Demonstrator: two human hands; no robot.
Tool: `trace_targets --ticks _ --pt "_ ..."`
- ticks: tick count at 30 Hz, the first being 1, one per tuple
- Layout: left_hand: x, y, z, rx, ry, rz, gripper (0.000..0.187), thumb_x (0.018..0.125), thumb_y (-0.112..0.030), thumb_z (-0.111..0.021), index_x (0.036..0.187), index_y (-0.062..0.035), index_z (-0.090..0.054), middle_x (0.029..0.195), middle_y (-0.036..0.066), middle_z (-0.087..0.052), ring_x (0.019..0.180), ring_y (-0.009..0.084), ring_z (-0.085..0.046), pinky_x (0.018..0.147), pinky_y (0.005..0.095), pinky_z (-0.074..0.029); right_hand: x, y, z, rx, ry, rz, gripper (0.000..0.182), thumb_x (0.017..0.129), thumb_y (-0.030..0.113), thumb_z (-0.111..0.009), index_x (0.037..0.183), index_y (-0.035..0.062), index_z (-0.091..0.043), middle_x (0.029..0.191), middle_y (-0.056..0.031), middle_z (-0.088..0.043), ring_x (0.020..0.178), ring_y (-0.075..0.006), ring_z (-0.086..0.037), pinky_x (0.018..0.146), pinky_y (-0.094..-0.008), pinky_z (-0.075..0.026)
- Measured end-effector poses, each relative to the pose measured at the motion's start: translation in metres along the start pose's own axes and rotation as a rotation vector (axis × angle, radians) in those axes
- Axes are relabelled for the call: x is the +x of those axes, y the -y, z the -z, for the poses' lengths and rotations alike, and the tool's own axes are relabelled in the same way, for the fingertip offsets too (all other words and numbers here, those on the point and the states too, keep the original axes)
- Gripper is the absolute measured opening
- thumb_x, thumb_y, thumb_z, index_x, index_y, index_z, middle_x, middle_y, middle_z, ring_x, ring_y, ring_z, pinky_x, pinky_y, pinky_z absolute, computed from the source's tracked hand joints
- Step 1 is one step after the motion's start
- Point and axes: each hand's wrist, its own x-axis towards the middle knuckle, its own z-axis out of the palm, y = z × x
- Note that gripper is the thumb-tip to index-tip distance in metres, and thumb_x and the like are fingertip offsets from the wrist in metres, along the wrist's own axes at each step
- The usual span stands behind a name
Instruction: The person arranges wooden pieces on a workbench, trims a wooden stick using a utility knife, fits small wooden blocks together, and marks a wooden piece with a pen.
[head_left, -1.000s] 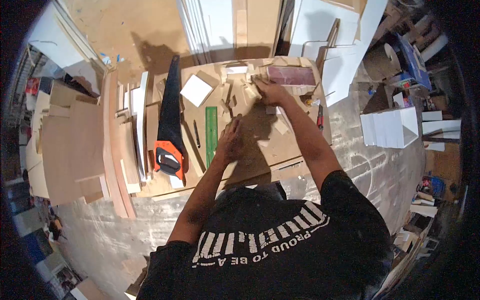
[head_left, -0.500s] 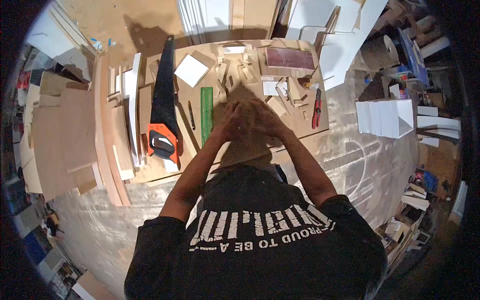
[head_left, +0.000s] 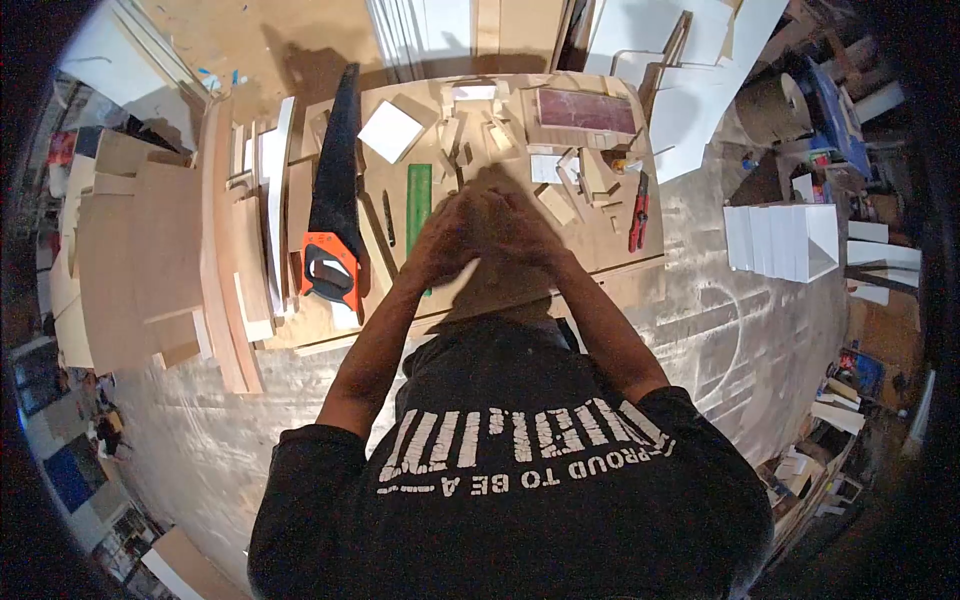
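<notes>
My left hand (head_left: 448,238) and my right hand (head_left: 522,236) are close together over the near middle of the wooden board (head_left: 335,318). Both are in dark shadow, with their fingers curled and drawn in. Whatever lies between the fingertips is too dark and small to make out. The left hand partly covers a green ruler (head_left: 419,190). Left of the ruler lies a dark, slim pencil-like tool (head_left: 388,218). Small wood offcuts (head_left: 462,155) lie just beyond the hands, and a flat wooden block (head_left: 556,206) is right of my right hand.
A handsaw (head_left: 333,190) with an orange handle lies on the left, beside long wood strips (head_left: 215,250). A white square piece (head_left: 390,132) and a dark red block (head_left: 585,111) sit at the back. On the right are a red utility knife (head_left: 639,215) and white boxes (head_left: 780,238).
My left hand has shifted left and now overlaps the lower part of the ruler. Both hands remain close together. The whole view has shifted slightly.
</notes>
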Motion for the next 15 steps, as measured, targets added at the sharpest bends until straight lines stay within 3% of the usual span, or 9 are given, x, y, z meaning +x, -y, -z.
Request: trace_targets --ticks 3,6,10,12,15 --pt "-0.007 0.024 -0.014 0.021 0.003 0.029 0.11 0.067 -0.032 -0.088 0.154 -0.0023 -0.026 0.152 0.021 -0.039 0.138 0.04 -0.04 0.117 0.0473 -0.034 0.009 0.009 -0.006 -0.044 0.051 -0.027 0.084 0.077 0.022 -0.077 0.148 0.0056 -0.037 0.143 -0.0249 -0.048 0.135 -0.0425 -0.043 0.117 -0.0476 -0.033" --pt "-0.012 0.021 -0.012 0.029 0.014 0.08 0.11 0.066 -0.032 -0.088 0.154 -0.0066 -0.028 0.151 0.021 -0.04 0.138 0.0394 -0.039 0.116 0.0493 -0.033 0.005 -0.03 -0.034 -0.063 0.011 -0.064 0.081 0.077 0.023 -0.076 0.147 0.0052 -0.039 0.14 -0.0261 -0.05 0.131 -0.0428 -0.047 0.113 -0.0492 -0.036" --pt "-0.015 -0.009 -0.003 0.13 0.008 0.057 0.109 0.065 -0.033 -0.088 0.154 -0.009 -0.03 0.152 0.019 -0.04 0.141 0.0376 -0.036 0.117 0.0523 -0.029 -0.016 -0.004 0.002 -0.402 -0.101 0.12 0.083 0.077 0.027 -0.076 0.147 0.0057 -0.039 0.142 -0.0248 -0.048 0.129 -0.0439 -0.046 0.108 -0.053 -0.041" --pt "-0.018 -0.008 -0.007 0.151 0.002 0.021 0.109 0.064 -0.034 -0.089 0.153 -0.0091 -0.031 0.152 0.017 -0.04 0.142 0.037 -0.035 0.117 0.0535 -0.028 -0.025 0.022 0.019 -0.427 -0.082 0.049 0.081 0.078 0.027 -0.074 0.148 0.0066 -0.038 0.143 -0.0235 -0.048 0.128 -0.0451 -0.046 0.104 -0.0558 -0.043" --pt "-0.018 0.0 -0.009 0.192 -0.007 -0.026 0.108 0.064 -0.037 -0.089 0.153 -0.0095 -0.032 0.152 0.014 -0.041 0.142 0.0362 -0.035 0.117 0.0544 -0.028 -0.013 0.072 0.025 -0.332 0.006 -0.216 0.074 0.084 0.025 -0.068 0.149 0.0092 -0.038 0.142 -0.0215 -0.049 0.125 -0.0458 -0.048 0.097 -0.0588 -0.045"
